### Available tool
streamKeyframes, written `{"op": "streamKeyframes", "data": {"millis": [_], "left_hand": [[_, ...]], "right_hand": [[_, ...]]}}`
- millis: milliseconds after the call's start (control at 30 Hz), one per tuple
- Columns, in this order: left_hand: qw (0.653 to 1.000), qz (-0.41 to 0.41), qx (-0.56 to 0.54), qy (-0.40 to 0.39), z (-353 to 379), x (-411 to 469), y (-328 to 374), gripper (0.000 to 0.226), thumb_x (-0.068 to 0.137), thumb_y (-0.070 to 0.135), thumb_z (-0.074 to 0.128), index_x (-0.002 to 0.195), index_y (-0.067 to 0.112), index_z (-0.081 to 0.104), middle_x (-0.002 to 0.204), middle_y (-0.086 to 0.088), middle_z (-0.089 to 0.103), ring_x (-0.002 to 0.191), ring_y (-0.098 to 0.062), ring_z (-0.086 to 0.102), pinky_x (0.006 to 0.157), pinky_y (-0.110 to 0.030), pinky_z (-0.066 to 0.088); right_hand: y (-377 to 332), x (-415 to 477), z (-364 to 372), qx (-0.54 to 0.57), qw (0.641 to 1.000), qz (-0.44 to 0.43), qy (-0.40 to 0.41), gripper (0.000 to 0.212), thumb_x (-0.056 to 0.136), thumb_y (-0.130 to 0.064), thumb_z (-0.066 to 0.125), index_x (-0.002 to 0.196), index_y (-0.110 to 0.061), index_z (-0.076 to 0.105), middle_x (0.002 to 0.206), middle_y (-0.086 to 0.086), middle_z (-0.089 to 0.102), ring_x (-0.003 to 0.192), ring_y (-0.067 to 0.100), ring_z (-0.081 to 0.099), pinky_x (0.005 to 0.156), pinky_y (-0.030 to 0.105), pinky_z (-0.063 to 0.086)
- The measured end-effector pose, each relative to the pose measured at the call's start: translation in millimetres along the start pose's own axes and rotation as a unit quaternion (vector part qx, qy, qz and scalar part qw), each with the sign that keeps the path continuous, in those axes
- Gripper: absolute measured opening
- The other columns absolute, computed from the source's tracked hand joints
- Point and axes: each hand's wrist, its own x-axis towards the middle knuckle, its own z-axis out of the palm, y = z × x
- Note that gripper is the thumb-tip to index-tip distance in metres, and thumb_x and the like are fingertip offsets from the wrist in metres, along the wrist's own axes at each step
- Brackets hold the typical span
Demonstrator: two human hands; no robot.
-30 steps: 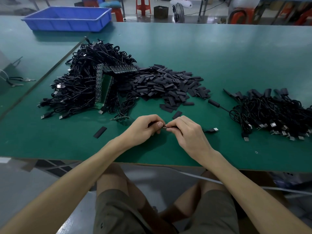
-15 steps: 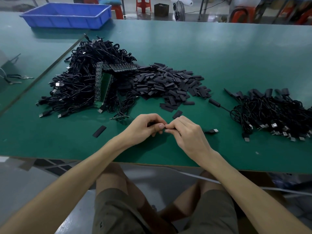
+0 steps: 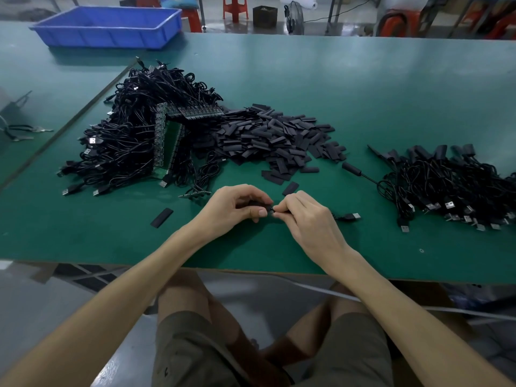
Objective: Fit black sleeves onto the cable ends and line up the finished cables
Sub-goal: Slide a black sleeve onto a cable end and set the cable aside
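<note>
My left hand pinches a black sleeve just above the green table. My right hand holds the end of a black cable against the sleeve's opening; the two hands meet fingertip to fingertip. The cable's USB plug lies on the table to the right of my right hand. A heap of loose black sleeves lies behind my hands. Left of it sits a large tangle of unsleeved cables. A row of sleeved cables lies at the right.
Green circuit-board strips lean in the cable tangle. Single sleeves lie at the left and behind my right hand. A blue bin stands at the far left. Pliers lie on the neighbouring table. The table's front edge runs under my forearms.
My hands stayed together at the same spot. The left fingers shifted slightly on the sleeve, and the cable end sits closer in against it.
</note>
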Motion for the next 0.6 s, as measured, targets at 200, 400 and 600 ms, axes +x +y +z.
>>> {"op": "streamKeyframes", "data": {"millis": [200,400,600], "left_hand": [[0.995,0.026,0.101,0.001,-1.4,0.3,1.7,0.022,0.085,0.021,0.079,0.104,0.030,0.074,0.103,0.005,0.066,0.089,-0.006,0.063,0.082,-0.018,0.049],[0.997,0.026,0.070,0.027,-0.4,-1.3,4.1,0.017,0.081,0.017,0.082,0.097,0.022,0.079,0.095,0.002,0.072,0.085,-0.009,0.067,0.079,-0.018,0.049],[0.997,0.037,0.063,0.031,1.0,-2.0,3.2,0.019,0.081,0.014,0.081,0.100,0.010,0.080,0.092,-0.005,0.073,0.079,-0.019,0.069,0.075,-0.021,0.052]], "right_hand": [[1.7,-0.2,1.8,0.005,1.000,-0.003,0.004,0.013,0.090,-0.002,0.076,0.083,0.000,0.065,0.080,0.007,0.065,0.074,0.026,0.063,0.065,0.043,0.057],[3.6,-0.8,4.8,0.000,1.000,-0.015,-0.007,0.014,0.091,0.001,0.074,0.081,-0.001,0.063,0.079,0.007,0.065,0.073,0.026,0.062,0.064,0.043,0.056],[3.6,0.5,5.4,0.000,1.000,-0.027,-0.002,0.014,0.091,0.004,0.072,0.081,0.000,0.063,0.076,0.008,0.063,0.069,0.027,0.059,0.059,0.044,0.054]]}}
